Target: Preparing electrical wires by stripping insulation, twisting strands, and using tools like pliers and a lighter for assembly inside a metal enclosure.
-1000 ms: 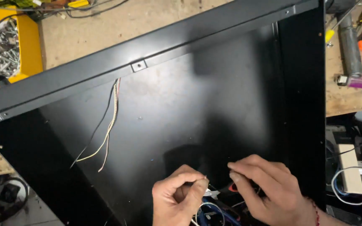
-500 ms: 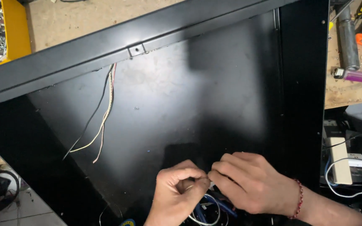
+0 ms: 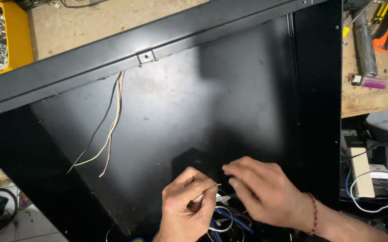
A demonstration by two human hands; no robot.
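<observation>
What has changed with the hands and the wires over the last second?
Both hands shifted slightly right along the lower edge of the black panel. The left hand keeps pinching a thin pale wire; the right hand stays close beside it, fingers reaching toward the wire's tip. The loose wire bundle hanging from the panel's rim lies as before.

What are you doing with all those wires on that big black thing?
A person is working over a large black metal panel lying on a wooden workbench. The left hand pinches a thin pale wire between its fingers, and the right hand reaches toward the wire's tip. A tangle of blue and white wires sits just below the hands. Another loose wire bundle hangs down from the panel's upper edge.
</observation>
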